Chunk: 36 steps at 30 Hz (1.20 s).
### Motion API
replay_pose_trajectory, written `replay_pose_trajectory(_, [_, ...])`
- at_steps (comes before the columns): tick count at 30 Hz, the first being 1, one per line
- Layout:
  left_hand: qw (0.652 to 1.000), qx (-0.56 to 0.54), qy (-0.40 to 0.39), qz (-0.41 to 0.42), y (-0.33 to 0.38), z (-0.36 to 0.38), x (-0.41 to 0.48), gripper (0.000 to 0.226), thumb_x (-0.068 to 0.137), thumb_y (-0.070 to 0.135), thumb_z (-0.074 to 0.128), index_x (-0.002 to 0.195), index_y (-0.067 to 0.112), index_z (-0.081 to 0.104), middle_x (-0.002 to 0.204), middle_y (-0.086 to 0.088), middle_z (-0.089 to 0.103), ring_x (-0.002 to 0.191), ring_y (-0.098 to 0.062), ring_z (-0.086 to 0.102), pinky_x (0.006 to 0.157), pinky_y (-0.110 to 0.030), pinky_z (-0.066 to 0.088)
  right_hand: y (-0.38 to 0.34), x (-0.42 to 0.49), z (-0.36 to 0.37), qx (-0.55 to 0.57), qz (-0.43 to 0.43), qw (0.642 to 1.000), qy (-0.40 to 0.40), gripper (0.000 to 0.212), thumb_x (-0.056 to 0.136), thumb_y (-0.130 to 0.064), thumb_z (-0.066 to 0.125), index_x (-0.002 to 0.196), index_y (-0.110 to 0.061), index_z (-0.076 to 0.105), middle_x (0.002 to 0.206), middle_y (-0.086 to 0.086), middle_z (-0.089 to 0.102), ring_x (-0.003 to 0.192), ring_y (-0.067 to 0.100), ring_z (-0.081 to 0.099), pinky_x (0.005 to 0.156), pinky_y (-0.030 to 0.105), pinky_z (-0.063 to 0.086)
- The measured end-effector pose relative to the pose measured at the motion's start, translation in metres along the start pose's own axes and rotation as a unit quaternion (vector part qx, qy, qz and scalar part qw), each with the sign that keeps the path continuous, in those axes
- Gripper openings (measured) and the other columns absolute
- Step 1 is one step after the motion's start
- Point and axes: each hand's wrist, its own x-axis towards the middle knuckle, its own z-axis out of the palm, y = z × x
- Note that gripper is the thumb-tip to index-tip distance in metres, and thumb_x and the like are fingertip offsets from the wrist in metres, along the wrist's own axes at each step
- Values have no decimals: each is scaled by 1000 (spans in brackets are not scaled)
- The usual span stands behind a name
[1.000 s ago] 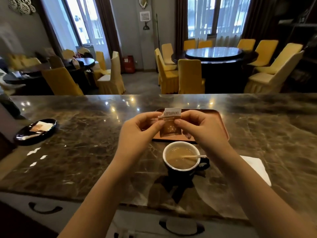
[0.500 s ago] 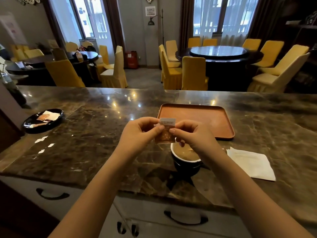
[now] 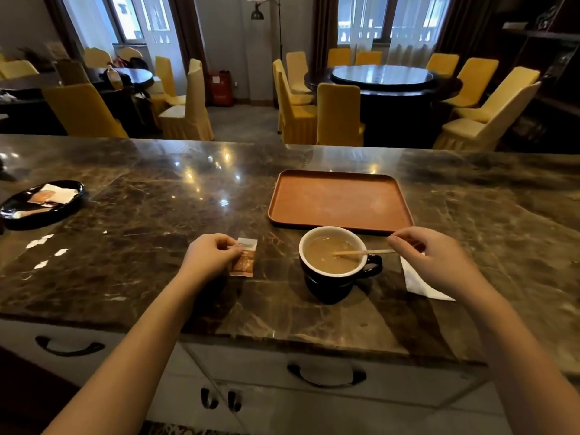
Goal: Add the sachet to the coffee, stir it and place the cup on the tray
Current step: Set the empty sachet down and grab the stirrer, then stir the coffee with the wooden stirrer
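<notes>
A dark cup (image 3: pixel 337 279) with a white inside holds milky coffee and stands on the marble counter just in front of the brown tray (image 3: pixel 340 200). A thin wooden stirrer (image 3: pixel 364 252) lies across the cup's rim with one end in the coffee. My right hand (image 3: pixel 436 262) pinches the stirrer's outer end, right of the cup. My left hand (image 3: pixel 208 257) holds a small brown and white sachet (image 3: pixel 244 259) by its left edge, down at the counter to the left of the cup.
A white napkin (image 3: pixel 420 284) lies right of the cup, partly under my right hand. A black dish (image 3: pixel 18 211) with more sachets sits at the far left. Drawers with dark handles run below the counter's front edge. Yellow chairs and round tables stand beyond.
Both hands held the sachet over the cup before. My left hand has carried it down and left to the counter, and my right hand has moved right onto the stirrer's end.
</notes>
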Motion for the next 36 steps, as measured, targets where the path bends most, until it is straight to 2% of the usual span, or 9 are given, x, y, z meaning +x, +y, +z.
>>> replay_pose_trajectory(5, [995,97,16,29,-13,10,15,21,84,23,64,102,14,67,97,-1,67,91,-13,59,85,-34,49,-4,-6,9,87,25,995,-44,12,84,-26,60,94,-21,64,80,-5,63,70,10,58,53,17,42])
replay_pose_trajectory(8, [987,139,42,65,-18,13,21,26,83,23,66,105,11,67,103,-6,65,92,-14,54,85,-34,47,-12,-7,12,163,35,986,-33,10,83,-18,62,93,-19,66,77,-3,64,67,11,60,49,13,45])
replay_pose_trajectory(13, [974,187,70,104,-25,7,31,31,81,24,68,108,12,66,102,-10,64,95,-21,54,81,-33,44,-29,-7,23,292,73,954,-18,13,87,-18,57,92,-16,69,77,3,66,64,10,59,55,17,50])
replay_pose_trajectory(17, [956,243,125,105,-25,9,32,31,89,23,53,119,18,61,118,-12,61,111,-31,49,93,-44,39,-41,-7,32,267,38,963,10,18,90,-20,51,87,-16,68,72,5,64,57,9,56,52,11,47])
replay_pose_trajectory(21, [940,278,137,144,-7,27,15,39,92,21,45,130,19,50,132,-8,53,122,-28,42,100,-43,33,-43,-12,32,224,5,975,-10,21,92,-21,46,84,-17,65,69,1,64,54,2,56,51,7,45])
replay_pose_trajectory(24, [950,218,61,214,8,51,-5,46,92,23,47,137,16,41,143,-8,45,132,-23,39,109,-36,28,-41,-17,26,174,-5,985,0,22,93,-22,46,80,-19,63,69,-1,64,59,8,59,51,12,47])
replay_pose_trajectory(28, [935,256,-70,236,8,75,-20,59,95,39,39,146,19,17,157,-4,16,145,-17,10,117,-33,7,-39,-17,17,102,-32,993,57,22,93,-19,45,80,-14,61,68,-1,61,63,14,58,56,23,48])
replay_pose_trajectory(31, [924,299,-86,222,2,79,-18,59,96,44,28,147,20,9,158,-1,5,145,-14,0,116,-32,-1,-39,-14,23,88,-41,992,83,19,93,-17,45,82,-15,60,70,0,62,64,13,59,57,22,49])
replay_pose_trajectory(36, [916,324,-79,225,-1,83,-20,57,97,45,19,147,21,4,158,1,-1,145,-12,-5,115,-32,-5,-46,-20,42,150,-45,988,14,16,92,-19,47,85,-22,61,75,-5,65,67,10,61,56,11,49])
